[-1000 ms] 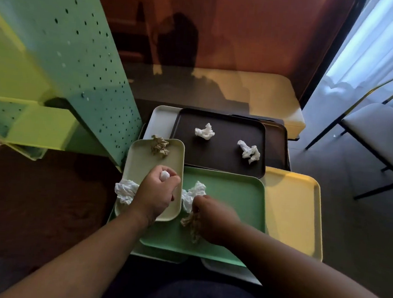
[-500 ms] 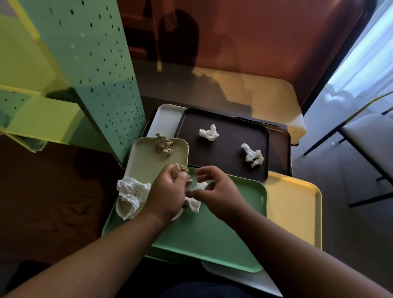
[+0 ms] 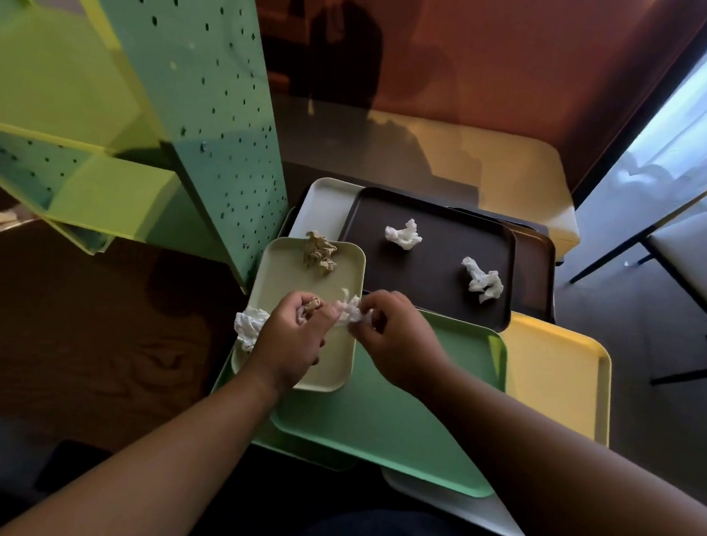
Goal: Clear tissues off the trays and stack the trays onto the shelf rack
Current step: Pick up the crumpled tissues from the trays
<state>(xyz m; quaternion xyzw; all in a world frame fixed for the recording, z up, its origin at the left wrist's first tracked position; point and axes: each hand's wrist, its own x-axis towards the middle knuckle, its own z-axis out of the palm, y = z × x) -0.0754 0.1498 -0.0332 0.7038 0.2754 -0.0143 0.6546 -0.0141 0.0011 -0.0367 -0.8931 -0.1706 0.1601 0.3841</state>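
My left hand (image 3: 291,339) is closed on a small brown tissue, over a pale green small tray (image 3: 287,279). A white tissue (image 3: 250,325) bulges out at the hand's left side. My right hand (image 3: 388,338) pinches another white tissue (image 3: 348,312) right beside the left hand's fingers. A brown crumpled tissue (image 3: 319,256) lies at the far end of the small tray. Two white tissues (image 3: 403,234) (image 3: 482,280) rest on a dark brown tray (image 3: 430,290). A large green tray (image 3: 416,416) lies under my hands. The green perforated shelf rack (image 3: 196,99) stands at the left.
A yellow tray (image 3: 558,381) lies at the right, a white tray (image 3: 326,210) behind the small one, and a grey tray (image 3: 464,509) pokes out near me. A cream bench (image 3: 499,169) sits behind. A chair (image 3: 699,261) stands at the right.
My right hand lifted off the green tray with a white tissue and came up to my left hand. My left hand turned, now showing a brown tissue in its fingers.
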